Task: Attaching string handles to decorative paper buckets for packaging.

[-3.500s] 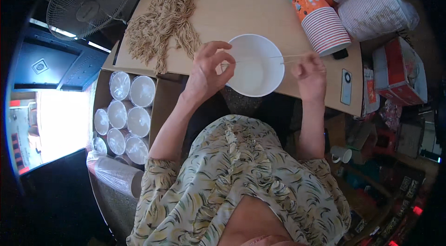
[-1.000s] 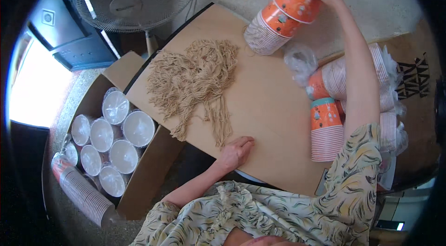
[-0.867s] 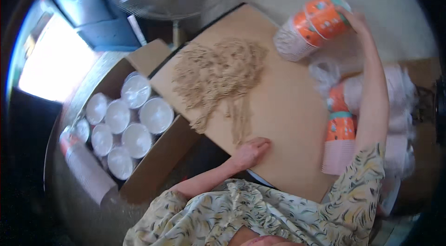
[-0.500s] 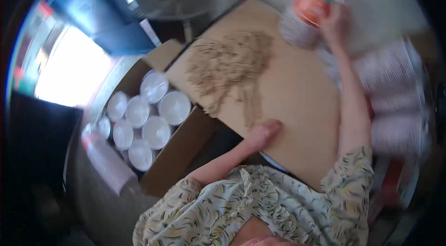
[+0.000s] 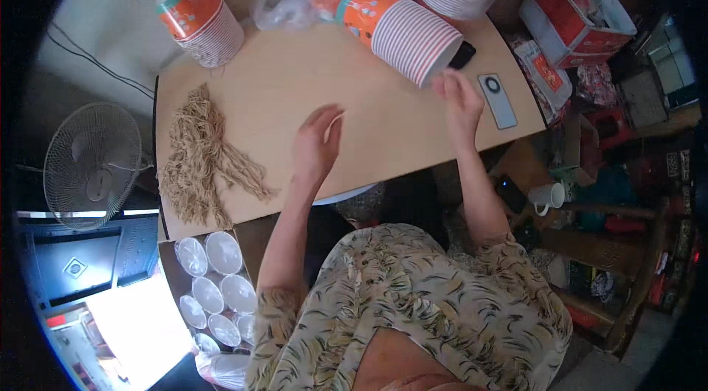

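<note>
Wooden table (image 5: 383, 118) | left hand (image 5: 317, 144) fingers loose, empty | right hand (image 5: 461, 99) spread beside striped cup stack (image 5: 409, 29) | bowl mostly hidden

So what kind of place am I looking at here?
Probably a small home workshop or packing corner: sleeves of stacked paper cups lie on a wooden table, a box of clear lids sits below, and cluttered shelves crowd the right.

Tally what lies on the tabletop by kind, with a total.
Stacks of striped paper cups: 5
Pile of tan string: 1
Clear plastic bag: 1
Phones: 2
Hands: 2, both open
Total: 11
</note>
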A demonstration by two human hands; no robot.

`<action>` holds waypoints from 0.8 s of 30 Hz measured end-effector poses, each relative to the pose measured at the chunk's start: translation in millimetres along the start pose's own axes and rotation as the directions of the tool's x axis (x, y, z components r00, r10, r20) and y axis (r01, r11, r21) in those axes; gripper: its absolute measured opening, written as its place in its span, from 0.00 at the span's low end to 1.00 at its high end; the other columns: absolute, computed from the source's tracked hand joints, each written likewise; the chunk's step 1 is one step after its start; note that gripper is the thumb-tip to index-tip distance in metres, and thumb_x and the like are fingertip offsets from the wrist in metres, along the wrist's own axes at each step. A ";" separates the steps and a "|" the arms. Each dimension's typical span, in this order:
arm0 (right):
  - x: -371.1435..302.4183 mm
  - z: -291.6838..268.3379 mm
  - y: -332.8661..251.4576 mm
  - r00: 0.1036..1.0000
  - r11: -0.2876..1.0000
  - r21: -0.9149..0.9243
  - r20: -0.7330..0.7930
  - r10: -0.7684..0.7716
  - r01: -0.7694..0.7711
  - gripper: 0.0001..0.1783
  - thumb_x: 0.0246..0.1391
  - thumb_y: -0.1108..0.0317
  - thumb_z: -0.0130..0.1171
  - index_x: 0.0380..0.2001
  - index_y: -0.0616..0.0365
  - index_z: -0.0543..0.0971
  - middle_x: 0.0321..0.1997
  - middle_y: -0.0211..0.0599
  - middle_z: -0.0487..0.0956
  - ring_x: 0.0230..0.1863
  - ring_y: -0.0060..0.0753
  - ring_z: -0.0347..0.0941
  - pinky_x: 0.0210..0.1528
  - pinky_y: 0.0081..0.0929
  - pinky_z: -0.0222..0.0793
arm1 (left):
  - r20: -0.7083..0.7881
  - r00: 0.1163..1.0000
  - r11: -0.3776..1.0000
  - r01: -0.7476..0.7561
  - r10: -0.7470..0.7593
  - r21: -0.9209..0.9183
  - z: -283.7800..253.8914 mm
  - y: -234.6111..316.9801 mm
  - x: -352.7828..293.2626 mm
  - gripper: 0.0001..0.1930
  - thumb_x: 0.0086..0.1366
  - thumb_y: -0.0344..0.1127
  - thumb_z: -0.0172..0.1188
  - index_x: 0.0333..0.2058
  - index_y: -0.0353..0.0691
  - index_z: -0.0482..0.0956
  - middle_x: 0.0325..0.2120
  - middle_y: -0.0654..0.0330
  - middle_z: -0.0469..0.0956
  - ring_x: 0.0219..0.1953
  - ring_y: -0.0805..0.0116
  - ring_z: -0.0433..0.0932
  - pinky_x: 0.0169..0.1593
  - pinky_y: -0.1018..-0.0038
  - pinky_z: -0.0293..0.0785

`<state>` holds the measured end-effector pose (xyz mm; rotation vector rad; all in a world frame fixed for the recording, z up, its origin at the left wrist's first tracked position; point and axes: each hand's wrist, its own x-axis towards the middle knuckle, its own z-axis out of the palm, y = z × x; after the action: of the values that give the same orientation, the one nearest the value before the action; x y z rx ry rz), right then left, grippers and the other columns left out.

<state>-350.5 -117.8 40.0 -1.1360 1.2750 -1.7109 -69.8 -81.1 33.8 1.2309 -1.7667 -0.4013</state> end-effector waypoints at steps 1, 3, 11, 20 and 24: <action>11.8 -5.4 2.6 1.000 1.000 0.003 -0.009 0.003 -0.003 0.14 0.65 0.68 0.59 0.47 0.69 0.77 0.40 0.36 0.81 0.42 0.25 0.79 0.44 0.26 0.77 | 0.038 0.998 0.998 -0.059 0.059 -0.008 18.0 17.4 19.4 0.09 0.64 0.27 0.61 0.43 0.38 0.83 0.45 0.50 0.82 0.45 0.49 0.82 0.48 0.63 0.80; 40.9 -8.8 10.4 0.998 0.991 0.114 0.009 0.068 -0.068 0.17 0.67 0.63 0.58 0.47 0.70 0.78 0.42 0.35 0.81 0.43 0.24 0.78 0.47 0.25 0.77 | 0.066 0.989 0.990 -0.132 0.135 -0.057 54.4 46.5 55.2 0.11 0.64 0.28 0.61 0.45 0.39 0.82 0.48 0.52 0.81 0.47 0.49 0.82 0.49 0.61 0.79; 79.7 5.5 44.4 0.968 0.922 0.309 0.162 0.190 -0.233 0.13 0.69 0.67 0.54 0.48 0.65 0.79 0.42 0.34 0.81 0.40 0.26 0.78 0.43 0.23 0.75 | 0.008 0.954 0.954 -0.299 0.299 0.015 153.9 56.5 135.9 0.15 0.63 0.33 0.63 0.49 0.41 0.82 0.51 0.52 0.81 0.49 0.51 0.81 0.50 0.62 0.80; 63.6 -19.1 45.9 0.999 0.999 0.013 -0.011 0.037 -0.036 0.13 0.66 0.69 0.55 0.41 0.70 0.83 0.34 0.32 0.82 0.33 0.21 0.74 0.38 0.25 0.72 | 0.085 0.976 0.972 -0.209 0.200 0.109 173.3 70.8 118.4 0.22 0.56 0.39 0.67 0.50 0.45 0.80 0.56 0.56 0.77 0.59 0.53 0.75 0.56 0.59 0.77; 23.5 -31.0 20.3 0.993 0.914 -0.390 0.035 -0.110 0.114 0.13 0.65 0.66 0.57 0.38 0.66 0.83 0.30 0.32 0.80 0.32 0.20 0.71 0.35 0.26 0.68 | -0.166 0.954 0.952 -0.210 0.249 0.222 184.0 53.2 113.8 0.21 0.51 0.36 0.67 0.46 0.42 0.81 0.51 0.58 0.77 0.57 0.56 0.74 0.52 0.61 0.79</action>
<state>-387.2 -133.7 21.9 -1.4705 1.6208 -1.5638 -260.1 -197.0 29.7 1.1422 -1.7891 0.0349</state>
